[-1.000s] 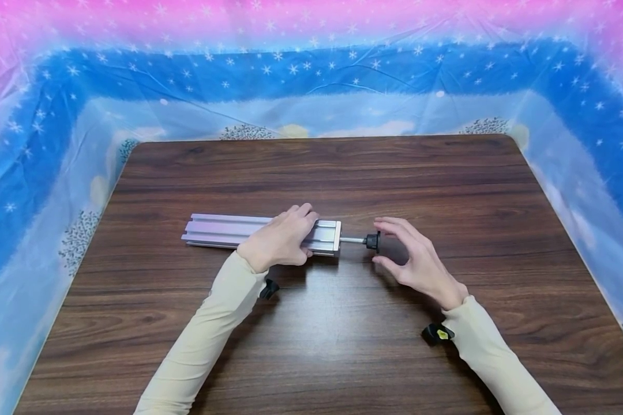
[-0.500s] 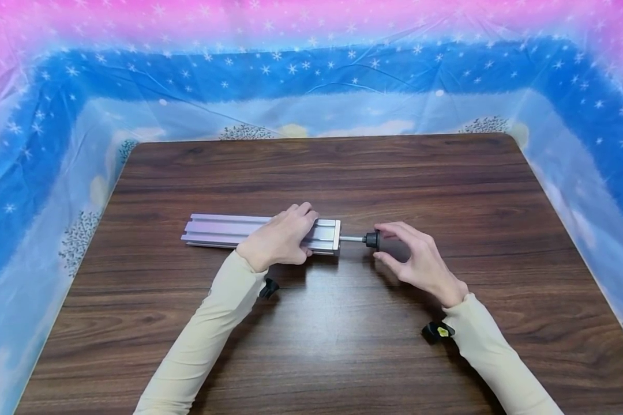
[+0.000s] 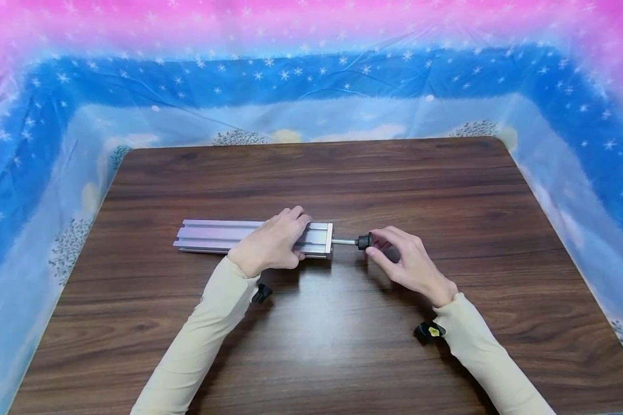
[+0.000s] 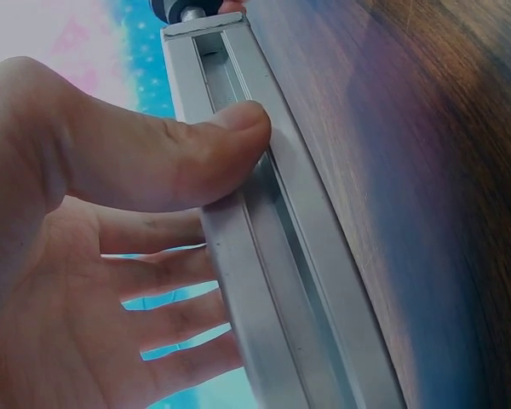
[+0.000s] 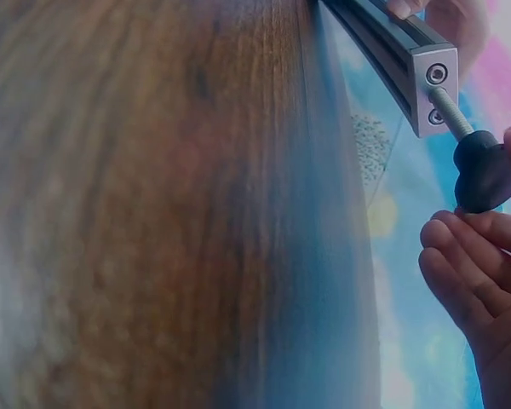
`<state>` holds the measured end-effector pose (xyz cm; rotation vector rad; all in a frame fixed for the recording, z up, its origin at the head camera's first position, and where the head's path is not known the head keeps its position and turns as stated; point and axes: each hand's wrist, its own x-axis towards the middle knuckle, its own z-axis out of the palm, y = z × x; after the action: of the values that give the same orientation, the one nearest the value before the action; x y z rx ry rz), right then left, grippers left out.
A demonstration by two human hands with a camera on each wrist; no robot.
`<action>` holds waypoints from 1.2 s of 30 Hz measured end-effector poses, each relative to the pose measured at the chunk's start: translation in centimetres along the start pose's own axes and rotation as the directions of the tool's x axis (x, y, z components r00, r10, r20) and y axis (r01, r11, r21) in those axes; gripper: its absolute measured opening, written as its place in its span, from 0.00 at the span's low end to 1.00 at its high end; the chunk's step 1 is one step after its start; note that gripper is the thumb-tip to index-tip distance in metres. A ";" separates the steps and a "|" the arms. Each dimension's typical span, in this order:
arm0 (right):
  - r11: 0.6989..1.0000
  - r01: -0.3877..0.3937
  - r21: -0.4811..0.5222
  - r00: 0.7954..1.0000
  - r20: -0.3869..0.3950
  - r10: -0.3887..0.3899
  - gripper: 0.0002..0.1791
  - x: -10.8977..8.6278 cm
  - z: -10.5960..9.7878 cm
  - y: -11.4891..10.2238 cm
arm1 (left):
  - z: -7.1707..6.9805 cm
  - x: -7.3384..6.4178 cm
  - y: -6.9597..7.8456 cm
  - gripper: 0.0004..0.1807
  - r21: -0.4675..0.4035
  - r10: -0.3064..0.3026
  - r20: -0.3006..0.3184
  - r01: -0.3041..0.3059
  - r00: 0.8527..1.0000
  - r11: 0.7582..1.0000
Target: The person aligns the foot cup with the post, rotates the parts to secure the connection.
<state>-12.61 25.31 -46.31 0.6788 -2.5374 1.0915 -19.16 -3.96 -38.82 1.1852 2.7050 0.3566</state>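
Note:
A slotted aluminium profile (image 3: 215, 233) lies lengthwise across the table. My left hand (image 3: 270, 242) grips it near its right end; in the left wrist view the thumb presses over the slotted face and the fingers reach past the opposite edge. Two screws show on the profile's end plate (image 5: 425, 94). A threaded rod (image 5: 451, 115) sticks out between them, with the black base of a levelling foot (image 5: 490, 175) at its outer end. My right hand (image 3: 407, 262) pinches that base between thumb and fingertips. Some of the right thumb falls outside the right wrist view.
Everything rests on a dark wood-grain table (image 3: 311, 178) with rounded far corners. A snowflake-patterned cloth (image 3: 311, 80) hangs around its back and sides. Black wrist-camera mounts (image 3: 428, 332) jut out under both sleeves.
My right hand's thumb and fingers have closed from around the levelling foot onto its black base. The left hand keeps its grip. The whole head view has shifted slightly.

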 end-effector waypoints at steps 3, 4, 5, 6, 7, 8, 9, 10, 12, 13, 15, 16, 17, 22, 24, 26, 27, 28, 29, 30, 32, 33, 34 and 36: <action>0.999 -0.033 0.003 0.999 0.023 0.033 0.12 0.0 0.0 -0.1 | 0.0 -0.1 0.1 0.31 -0.004 0.001 -0.003 -0.001 1.000 1.000; 0.999 -0.045 0.002 0.999 0.030 0.045 0.11 0.1 -0.1 -0.1 | 0.0 -0.1 0.1 0.31 -0.007 0.000 -0.002 -0.001 1.000 1.000; 0.998 -0.056 0.000 0.998 0.037 0.056 0.11 0.1 -0.1 -0.1 | 0.1 -0.1 0.1 0.31 -0.007 0.003 -0.004 -0.003 1.000 1.000; 0.998 -0.067 -0.003 0.997 0.043 0.067 0.11 0.1 -0.1 -0.2 | 0.1 -0.1 0.1 0.31 -0.007 0.004 -0.003 -0.004 1.000 1.000; 0.997 -0.077 -0.009 0.996 0.049 0.078 0.11 0.1 -0.1 -0.2 | 0.2 -0.1 0.1 0.31 -0.007 0.002 0.001 -0.002 1.000 1.000; 0.996 -0.087 -0.013 0.995 0.056 0.087 0.11 0.1 -0.1 -0.2 | 0.2 -0.1 0.1 0.31 -0.006 0.001 0.003 -0.001 1.000 1.000; 0.995 -0.096 -0.015 0.993 0.065 0.097 0.11 0.1 -0.2 -0.3 | 0.3 -0.1 0.1 0.30 -0.003 0.001 0.004 -0.001 1.000 1.000; 0.995 -0.103 -0.015 0.992 0.074 0.104 0.11 0.1 -0.2 -0.3 | 0.3 -0.1 0.1 0.30 -0.002 -0.001 0.006 0.001 1.000 1.000; 0.994 -0.106 -0.007 0.990 0.088 0.106 0.11 0.0 -0.2 -0.2 | 0.4 -0.1 0.1 0.30 0.001 -0.004 0.011 0.004 1.000 1.000; 0.995 -0.104 0.004 0.991 0.091 0.103 0.13 -0.1 -0.2 -0.2 | 0.4 -0.1 0.1 0.30 0.001 -0.004 0.011 0.004 1.000 1.000; 0.997 -0.081 0.015 0.993 0.084 0.080 0.20 -0.2 -0.3 -0.1 | 0.4 -0.1 0.1 0.30 0.000 -0.002 0.008 0.002 1.000 1.000; 0.998 -0.061 0.026 0.995 0.076 0.059 0.24 -0.3 -0.3 -0.1 | 0.4 -0.1 0.1 0.31 0.001 -0.003 0.007 0.003 1.000 1.000; 0.999 -0.040 0.034 0.997 0.066 0.038 0.29 -0.3 -0.3 0.0 | 0.4 0.0 0.1 0.31 0.002 -0.001 0.005 0.001 1.000 1.000; 0.996 0.046 0.076 0.998 0.027 -0.049 0.35 0.0 -0.5 -0.2 | 0.2 0.1 0.2 0.30 0.001 -0.002 -0.006 0.002 1.000 1.000; 0.994 0.056 0.090 0.998 0.024 -0.059 0.33 0.1 -0.5 -0.3 | 0.3 0.1 0.2 0.30 0.000 -0.005 -0.004 0.005 1.000 1.000; 0.993 0.064 0.096 0.998 0.022 -0.066 0.31 0.2 -0.5 -0.3 | 0.3 0.1 0.1 0.30 0.000 -0.004 -0.004 0.004 1.000 1.000; 0.994 0.064 0.092 0.998 0.022 -0.066 0.30 0.2 -0.5 -0.4 | 0.3 0.1 0.2 0.30 0.000 -0.005 -0.003 0.005 1.000 1.000; 0.994 0.062 0.087 0.998 0.020 -0.064 0.29 0.2 -0.5 -0.4 | 0.3 0.1 0.2 0.30 0.000 -0.003 -0.004 0.003 1.000 1.000; 0.995 0.060 0.084 0.998 0.019 -0.062 0.29 0.2 -0.5 -0.4 | 0.3 0.2 0.2 0.30 -0.002 -0.002 -0.005 0.002 1.000 1.000; 0.995 0.057 0.081 0.998 0.018 -0.058 0.29 0.2 -0.5 -0.3 | 0.3 0.2 0.1 0.30 -0.003 -0.001 -0.006 0.001 1.000 1.000; 0.996 0.050 0.076 0.999 0.017 -0.051 0.29 0.2 -0.5 -0.3 | 0.3 0.2 0.2 0.31 -0.004 -0.001 -0.007 0.001 1.000 1.000; 0.997 0.042 0.071 0.999 0.018 -0.043 0.28 0.1 -0.5 -0.3 | 0.2 0.2 0.2 0.31 -0.005 -0.002 -0.007 0.002 1.000 1.000; 0.997 0.036 0.066 0.999 0.018 -0.038 0.28 0.1 -0.5 -0.3 | 0.2 0.2 0.2 0.31 -0.006 -0.003 -0.006 0.003 1.000 1.000; 0.998 0.028 0.050 0.999 0.018 -0.029 0.28 0.1 -0.5 -0.3 | 0.1 0.1 0.2 0.32 -0.006 -0.004 -0.005 0.004 1.000 1.000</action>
<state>-12.49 25.45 -45.74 0.7390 -2.5160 1.1469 -19.08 -3.70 -38.89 1.1790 2.7081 0.3676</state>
